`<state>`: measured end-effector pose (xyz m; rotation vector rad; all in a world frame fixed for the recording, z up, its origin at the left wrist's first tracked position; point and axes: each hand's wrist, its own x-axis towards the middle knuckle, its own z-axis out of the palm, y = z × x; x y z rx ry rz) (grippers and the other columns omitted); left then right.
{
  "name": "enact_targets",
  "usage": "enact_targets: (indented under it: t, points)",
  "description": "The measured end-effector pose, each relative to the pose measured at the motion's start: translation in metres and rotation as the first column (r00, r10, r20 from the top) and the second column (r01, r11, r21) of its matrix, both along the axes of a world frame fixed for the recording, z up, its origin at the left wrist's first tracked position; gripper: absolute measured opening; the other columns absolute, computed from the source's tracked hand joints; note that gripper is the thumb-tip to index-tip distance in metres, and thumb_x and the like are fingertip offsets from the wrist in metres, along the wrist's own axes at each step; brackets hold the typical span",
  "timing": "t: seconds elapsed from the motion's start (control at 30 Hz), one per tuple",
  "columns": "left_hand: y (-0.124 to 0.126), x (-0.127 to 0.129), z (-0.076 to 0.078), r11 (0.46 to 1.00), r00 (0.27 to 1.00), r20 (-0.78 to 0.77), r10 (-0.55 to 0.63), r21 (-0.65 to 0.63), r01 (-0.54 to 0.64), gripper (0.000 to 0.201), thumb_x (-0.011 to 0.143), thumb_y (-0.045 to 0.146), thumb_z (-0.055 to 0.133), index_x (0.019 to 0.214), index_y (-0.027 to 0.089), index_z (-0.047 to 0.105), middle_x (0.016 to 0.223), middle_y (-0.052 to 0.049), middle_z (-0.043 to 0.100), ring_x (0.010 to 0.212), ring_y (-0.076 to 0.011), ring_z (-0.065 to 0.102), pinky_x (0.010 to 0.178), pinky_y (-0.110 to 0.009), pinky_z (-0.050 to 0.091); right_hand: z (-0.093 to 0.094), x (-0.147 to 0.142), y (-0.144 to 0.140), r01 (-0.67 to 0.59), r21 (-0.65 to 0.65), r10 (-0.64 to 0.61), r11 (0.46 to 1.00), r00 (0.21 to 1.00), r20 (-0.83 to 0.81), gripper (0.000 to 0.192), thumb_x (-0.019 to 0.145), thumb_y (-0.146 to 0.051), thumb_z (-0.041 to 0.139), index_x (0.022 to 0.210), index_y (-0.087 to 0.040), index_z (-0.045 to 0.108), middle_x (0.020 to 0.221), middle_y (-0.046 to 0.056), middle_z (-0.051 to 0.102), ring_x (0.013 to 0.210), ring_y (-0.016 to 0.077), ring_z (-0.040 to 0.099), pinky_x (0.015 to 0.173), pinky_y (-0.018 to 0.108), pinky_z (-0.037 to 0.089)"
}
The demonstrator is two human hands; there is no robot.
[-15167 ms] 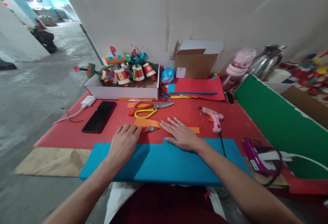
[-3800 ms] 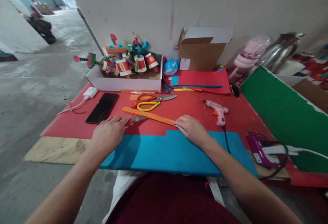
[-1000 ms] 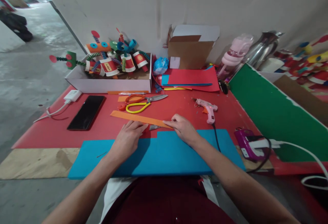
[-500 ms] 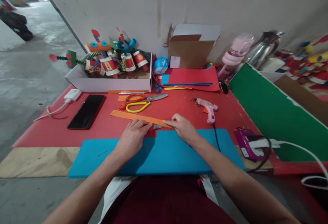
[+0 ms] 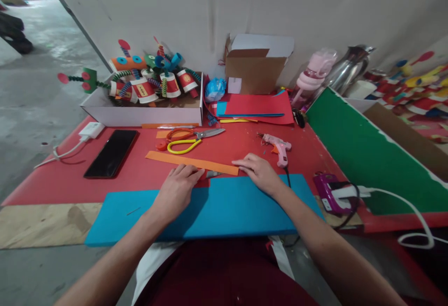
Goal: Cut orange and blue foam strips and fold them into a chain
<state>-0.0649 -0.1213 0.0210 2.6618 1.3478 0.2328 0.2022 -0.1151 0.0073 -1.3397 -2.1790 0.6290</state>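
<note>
**On the red worktop, an orange strip being lined up**

Across the red worktop (image 5: 87, 180) the person is laying both hands down at the far edge of a blue sheet (image 5: 224, 208). An orange strip (image 5: 191, 162) is lying slantwise just beyond that edge, its left end reaching toward the phone (image 5: 111, 153), its right end sitting by the right hand (image 5: 261, 175).

The right hand's fingers (image 5: 243, 163) are lying flat and close together, their tips touching the strip's right end; I cannot tell whether they are pinching it or only pressing it down. The left hand (image 5: 178, 188) is resting palm down on the blue sheet, fingers loosely together, tips almost touching the strip's near edge. A small grey blade (image 5: 213, 174) is lying between the two hands, touched by neither.

By my reckoning, the step in hand is positioning: the strip is being steadied against the blue sheet, and no cutting or gluing is going on. A next move would be calling for one hand to keep the strip pinned while the other is taking up a tool, with the blade nearest, the scissors (image 5: 192, 139) just behind the strip and the glue gun (image 5: 278, 146) to the right. A thin strip like this is likely slipping easily, so the pressure would want to stay even.
</note>
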Motion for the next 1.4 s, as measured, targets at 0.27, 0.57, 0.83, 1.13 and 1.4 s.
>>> enact_targets:
  t: [0.27,0.57,0.83,1.13,1.4]
  points:
    - [-0.002,0.000,0.001,1.000,0.999,-0.035,0.004,0.005,-0.003,0.047,0.083,0.005,0.034,0.122,0.019,0.057,0.111,-0.011,0.059,0.098,-0.0249,0.051,0.086,-0.039,0.043,-0.009,0.004,-0.003,-0.031,0.013,0.031,0.999,0.999,-0.009,0.029,0.092,-0.019,0.047,0.113,-0.026,0.067,0.084,0.004,0.057,0.077,0.0149,0.059,0.069,0.027,0.046]
    - [0.001,0.008,0.000,1.000,0.999,-0.038,-0.013,-0.010,0.012,0.047,0.084,0.006,0.032,0.122,0.018,0.056,0.110,-0.011,0.059,0.097,-0.0252,0.050,0.085,-0.040,0.043,-0.011,-0.004,0.001,0.112,-0.040,-0.114,0.993,0.990,-0.077,0.018,0.084,-0.018,0.062,0.094,-0.024,0.075,0.079,0.003,0.063,0.074,0.0146,0.062,0.067,0.025,0.047]
    - [0.000,0.011,-0.002,1.000,1.000,-0.012,-0.025,-0.013,0.025,0.046,0.085,0.007,0.031,0.121,0.018,0.057,0.111,-0.011,0.059,0.097,-0.0245,0.049,0.086,-0.039,0.043,-0.015,-0.004,0.002,0.119,-0.026,-0.121,0.993,0.989,-0.080,0.017,0.083,-0.019,0.063,0.092,-0.026,0.075,0.078,0.003,0.064,0.072,0.0140,0.061,0.064,0.025,0.047]
    - [-0.001,0.019,0.002,0.998,0.998,-0.024,-0.055,-0.021,0.055,0.046,0.084,0.005,0.032,0.122,0.017,0.057,0.109,-0.011,0.060,0.096,-0.0249,0.049,0.084,-0.039,0.043,-0.016,0.000,0.005,0.081,-0.032,-0.083,0.996,0.994,-0.069,0.022,0.082,-0.013,0.062,0.094,-0.026,0.075,0.080,0.003,0.065,0.074,0.0141,0.062,0.068,0.025,0.048]
    - [-0.002,0.023,0.002,0.998,0.998,-0.021,-0.054,-0.017,0.053,0.044,0.084,0.007,0.034,0.119,0.018,0.058,0.107,-0.010,0.060,0.094,-0.0247,0.049,0.084,-0.039,0.043,-0.016,-0.001,0.004,0.091,-0.026,-0.092,0.996,0.994,-0.066,0.021,0.084,-0.016,0.061,0.094,-0.028,0.075,0.078,0.003,0.063,0.071,0.0138,0.060,0.066,0.025,0.046]
